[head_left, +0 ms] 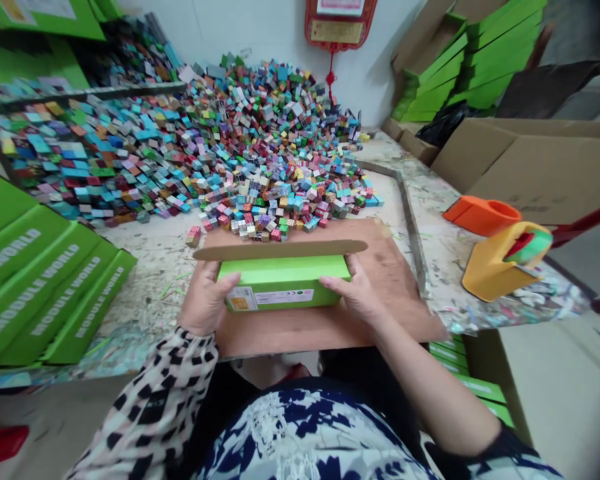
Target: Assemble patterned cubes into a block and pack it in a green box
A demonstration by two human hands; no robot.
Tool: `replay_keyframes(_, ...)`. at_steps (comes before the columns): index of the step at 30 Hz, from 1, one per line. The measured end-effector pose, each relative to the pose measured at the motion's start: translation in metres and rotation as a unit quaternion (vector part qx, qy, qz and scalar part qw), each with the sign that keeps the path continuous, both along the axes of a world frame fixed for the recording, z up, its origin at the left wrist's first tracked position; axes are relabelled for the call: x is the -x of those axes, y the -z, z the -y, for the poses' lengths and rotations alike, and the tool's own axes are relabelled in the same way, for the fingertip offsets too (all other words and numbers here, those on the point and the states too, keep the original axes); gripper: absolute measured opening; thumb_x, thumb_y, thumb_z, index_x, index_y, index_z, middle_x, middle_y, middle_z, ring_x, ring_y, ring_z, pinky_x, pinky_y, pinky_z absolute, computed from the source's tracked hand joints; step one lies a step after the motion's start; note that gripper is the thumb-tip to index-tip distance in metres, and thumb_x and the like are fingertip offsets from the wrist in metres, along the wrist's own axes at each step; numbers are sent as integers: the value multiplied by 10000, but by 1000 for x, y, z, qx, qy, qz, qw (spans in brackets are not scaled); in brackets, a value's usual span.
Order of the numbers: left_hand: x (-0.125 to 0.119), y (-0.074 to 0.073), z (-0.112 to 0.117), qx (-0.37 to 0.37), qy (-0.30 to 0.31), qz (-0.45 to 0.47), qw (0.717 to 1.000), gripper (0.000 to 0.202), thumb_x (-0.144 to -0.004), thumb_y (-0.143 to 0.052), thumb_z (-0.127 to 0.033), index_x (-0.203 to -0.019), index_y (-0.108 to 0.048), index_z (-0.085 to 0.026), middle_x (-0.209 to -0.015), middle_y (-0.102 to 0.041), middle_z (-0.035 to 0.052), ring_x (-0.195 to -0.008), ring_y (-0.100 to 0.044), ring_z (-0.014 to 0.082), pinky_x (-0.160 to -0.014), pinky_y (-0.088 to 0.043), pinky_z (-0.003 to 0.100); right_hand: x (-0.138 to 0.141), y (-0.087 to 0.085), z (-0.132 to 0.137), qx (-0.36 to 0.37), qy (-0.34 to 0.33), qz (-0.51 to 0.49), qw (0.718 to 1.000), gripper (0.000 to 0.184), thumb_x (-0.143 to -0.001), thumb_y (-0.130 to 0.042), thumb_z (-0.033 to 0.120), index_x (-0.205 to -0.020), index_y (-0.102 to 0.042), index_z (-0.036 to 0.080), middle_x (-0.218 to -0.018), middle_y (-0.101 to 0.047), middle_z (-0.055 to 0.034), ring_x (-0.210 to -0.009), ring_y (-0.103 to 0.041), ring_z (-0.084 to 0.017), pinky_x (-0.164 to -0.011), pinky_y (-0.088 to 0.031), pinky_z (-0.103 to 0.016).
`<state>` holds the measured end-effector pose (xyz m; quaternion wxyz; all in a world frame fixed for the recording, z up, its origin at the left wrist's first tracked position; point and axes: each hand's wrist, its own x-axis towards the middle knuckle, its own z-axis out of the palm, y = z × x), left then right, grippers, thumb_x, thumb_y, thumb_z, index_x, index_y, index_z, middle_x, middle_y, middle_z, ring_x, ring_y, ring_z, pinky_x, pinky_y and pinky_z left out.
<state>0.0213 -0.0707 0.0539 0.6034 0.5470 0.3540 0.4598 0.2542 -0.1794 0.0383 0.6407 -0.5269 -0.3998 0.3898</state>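
Observation:
A bright green cardboard box point(285, 272) with white labels on its near side is held between my two hands over a brown cardboard sheet point(300, 330). A flap with a brown inner face point(280, 249) stands up along its far edge. My left hand point(205, 297) grips the left end, thumb on the near top edge. At the right end my right hand point(357, 288) grips it the same way, thumb on the front. Just beyond the flap lies a big heap of small colourful printed cubes point(270, 147).
Green boxes marked MODULE WORLD point(55, 287) stand in a row at left. A yellow tape dispenser point(495, 263) and an orange ring-shaped piece point(483, 215) sit at right, past a raised wooden strip point(413, 233). Cardboard cartons point(530, 160) and stacked green boxes point(475, 67) are behind.

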Motion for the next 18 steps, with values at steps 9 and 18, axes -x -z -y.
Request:
replay_keyframes(9,21,10,0,-97,-56,-20,994,735,-805,-641,-492,-1459,-338,-349,-1348,-585,62,-1221,-574,223,-995,-495,360,-31,3,19,-51,79,126,988,626,-839,-613,539,-1398,-417,335,-1246,-594,-71,-1128,-599,-244,-976,-495,-433)
replay_keyframes(18,34,-29,17,-224,-203,-224,927,211,-839,-676,-384,-951,-753,-223,-947,-757,12,-936,-684,217,-911,-528,349,-54,-52,31,31,74,299,951,284,-813,-696,451,-1024,-758,272,-940,-748,-44,-876,-674,-249,-840,-534,-448)
